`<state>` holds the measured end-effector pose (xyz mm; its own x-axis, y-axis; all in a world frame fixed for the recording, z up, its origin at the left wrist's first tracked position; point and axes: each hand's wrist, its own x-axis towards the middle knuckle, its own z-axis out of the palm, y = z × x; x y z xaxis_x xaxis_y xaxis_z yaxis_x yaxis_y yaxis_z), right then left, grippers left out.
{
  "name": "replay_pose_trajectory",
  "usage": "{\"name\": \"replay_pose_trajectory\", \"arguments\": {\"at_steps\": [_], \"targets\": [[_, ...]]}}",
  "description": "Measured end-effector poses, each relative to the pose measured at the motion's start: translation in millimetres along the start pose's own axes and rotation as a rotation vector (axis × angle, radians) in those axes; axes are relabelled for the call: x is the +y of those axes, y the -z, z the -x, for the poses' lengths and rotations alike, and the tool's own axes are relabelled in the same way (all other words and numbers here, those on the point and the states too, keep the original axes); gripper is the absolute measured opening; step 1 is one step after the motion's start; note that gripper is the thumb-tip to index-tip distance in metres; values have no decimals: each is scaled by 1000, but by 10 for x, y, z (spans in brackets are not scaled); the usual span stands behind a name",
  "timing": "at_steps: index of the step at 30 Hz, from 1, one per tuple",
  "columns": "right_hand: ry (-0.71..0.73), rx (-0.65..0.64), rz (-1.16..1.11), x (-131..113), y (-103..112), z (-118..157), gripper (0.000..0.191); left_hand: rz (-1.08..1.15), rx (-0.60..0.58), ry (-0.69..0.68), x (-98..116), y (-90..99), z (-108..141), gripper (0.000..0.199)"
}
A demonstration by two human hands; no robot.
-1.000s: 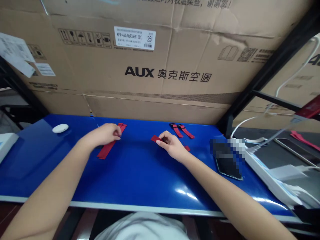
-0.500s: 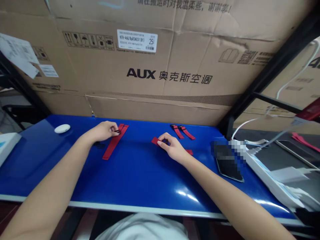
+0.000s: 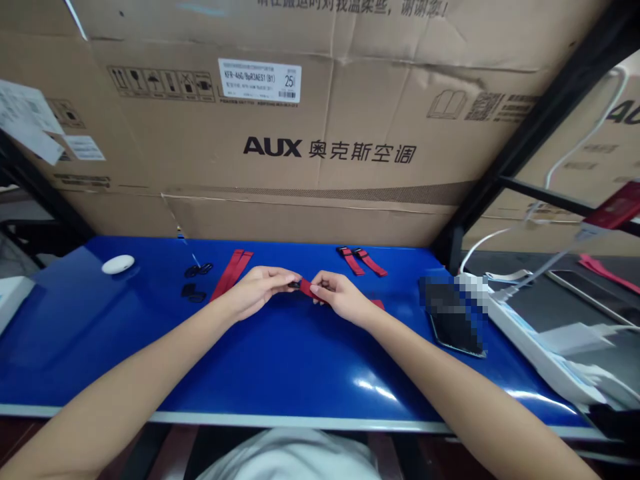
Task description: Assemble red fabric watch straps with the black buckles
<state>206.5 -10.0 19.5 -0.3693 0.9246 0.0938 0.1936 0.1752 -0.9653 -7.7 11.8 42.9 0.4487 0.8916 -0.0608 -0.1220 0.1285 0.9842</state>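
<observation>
Over the middle of the blue table (image 3: 240, 373), my left hand (image 3: 263, 291) pinches a small black buckle (image 3: 295, 285) at the end of a red strap (image 3: 306, 288). My right hand (image 3: 337, 297) is closed on that same strap, a little to the right; part of it is hidden behind the fingers. Red strips (image 3: 233, 273) lie beside my left wrist. Several black buckles (image 3: 193, 292) rest farther left. Two red straps with black buckles (image 3: 353, 261) lie near the back edge. Another red piece (image 3: 377, 304) shows behind my right wrist.
A large cardboard box (image 3: 280, 200) stands along the back. At the right are a dark phone (image 3: 457, 327), a white power strip (image 3: 540, 353) and cables. A white oval object (image 3: 118, 265) and a white box (image 3: 13, 297) are at the left.
My left hand has moved right from the red strips, bringing the black buckle to the strap in my right hand. The black buckles at the left are now uncovered.
</observation>
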Motion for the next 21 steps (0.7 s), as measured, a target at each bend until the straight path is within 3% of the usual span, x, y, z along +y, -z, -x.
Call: {"name": "replay_pose_trajectory", "arguments": {"at_steps": [8, 21], "targets": [[2, -17, 37, -41, 36, 15, 16, -57, -5, -87, -73, 30, -20, 40], [84, -31, 73, -71, 41, 31, 16, -17, 37, 15, -61, -73, 15, 35]]}}
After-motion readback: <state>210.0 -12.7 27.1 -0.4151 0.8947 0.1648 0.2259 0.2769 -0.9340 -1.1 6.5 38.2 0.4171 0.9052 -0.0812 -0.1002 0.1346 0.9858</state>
